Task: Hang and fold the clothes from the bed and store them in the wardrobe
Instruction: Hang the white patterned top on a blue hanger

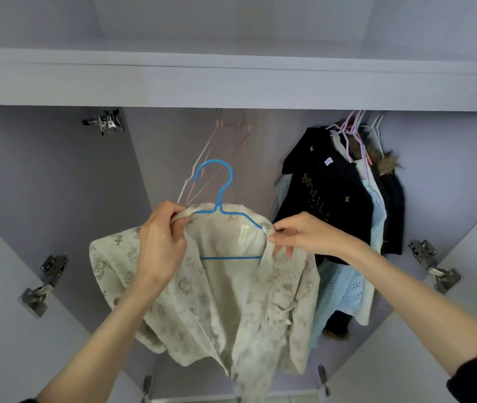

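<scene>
Item: cream printed shirt [220,289] on blue hanger [219,199], held up before the open wardrobe [231,82].
My left hand [161,245] pinches the collar at 9 o'clock; my right hand [298,237] pinches the shoulder at 3 o'clock.
Step, as I judge it: seating shirt on hanger.
Next: hook onto the rail, hidden at 12 o'clock, left of the black top [327,181].
</scene>
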Demonstrator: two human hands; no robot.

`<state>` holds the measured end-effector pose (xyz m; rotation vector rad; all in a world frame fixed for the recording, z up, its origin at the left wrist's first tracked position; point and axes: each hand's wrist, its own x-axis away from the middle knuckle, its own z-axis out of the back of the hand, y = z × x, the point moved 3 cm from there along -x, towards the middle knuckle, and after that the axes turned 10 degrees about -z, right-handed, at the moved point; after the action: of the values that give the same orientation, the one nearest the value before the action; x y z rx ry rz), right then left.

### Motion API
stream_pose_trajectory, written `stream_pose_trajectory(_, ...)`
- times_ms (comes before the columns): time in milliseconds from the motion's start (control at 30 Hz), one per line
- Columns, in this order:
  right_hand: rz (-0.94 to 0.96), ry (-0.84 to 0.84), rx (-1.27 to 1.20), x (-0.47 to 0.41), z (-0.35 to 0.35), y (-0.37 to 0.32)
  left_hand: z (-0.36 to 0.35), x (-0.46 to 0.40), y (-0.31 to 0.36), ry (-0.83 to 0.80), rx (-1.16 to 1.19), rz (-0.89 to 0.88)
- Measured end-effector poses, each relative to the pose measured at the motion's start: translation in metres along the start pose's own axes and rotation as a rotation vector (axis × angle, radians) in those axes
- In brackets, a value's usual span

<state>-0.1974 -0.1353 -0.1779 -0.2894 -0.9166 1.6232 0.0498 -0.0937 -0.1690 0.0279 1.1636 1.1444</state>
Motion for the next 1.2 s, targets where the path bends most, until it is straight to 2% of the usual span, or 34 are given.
stream_pose_trajectory(133,0.123,0.362,0.467,0.001,0.008,-0.007,-0.002,-0.001,0.003,-0.005,0.035,0.037)
stream_pose_trajectory(200,0.218,0.458,0.461,0.004,0.009,-0.012,-0.003,-0.003,0.008,-0.009,0.054,0.037)
stream_pose_trajectory(300,0.311,0.442,0.252,0.005,0.005,-0.016,-0.002,-0.006,0.015,0.007,0.065,0.013)
stream_pose_trajectory(433,0.286,0.472,-0.07,0.007,0.0,-0.016,-0.003,-0.008,0.025,-0.016,0.078,-0.013)
stream_pose_trajectory(700,0.242,0.588,-0.109,0.014,0.02,0.005,0.021,-0.012,-0.002,-0.016,-0.311,-0.008)
stream_pose_trajectory(800,0.277,0.596,-0.084,0.011,0.009,-0.004,0.003,-0.01,0.014,-0.081,-0.206,-0.052)
stream_pose_trajectory(900,0.294,0.608,-0.093,0.012,0.01,-0.004,-0.001,-0.011,0.02,-0.126,-0.104,-0.174)
stream_pose_trajectory(1067,0.296,0.625,-0.153,0.021,0.02,0.001,0.001,-0.021,0.007,-0.303,-0.183,-0.255)
stream_pose_trajectory(1133,0.294,0.609,-0.169,0.023,0.02,0.001,-0.004,-0.024,0.008,-0.32,-0.188,-0.29)
stream_pose_trajectory(1200,0.286,0.593,-0.19,0.024,0.023,0.003,-0.008,-0.025,0.008,-0.285,-0.123,-0.234)
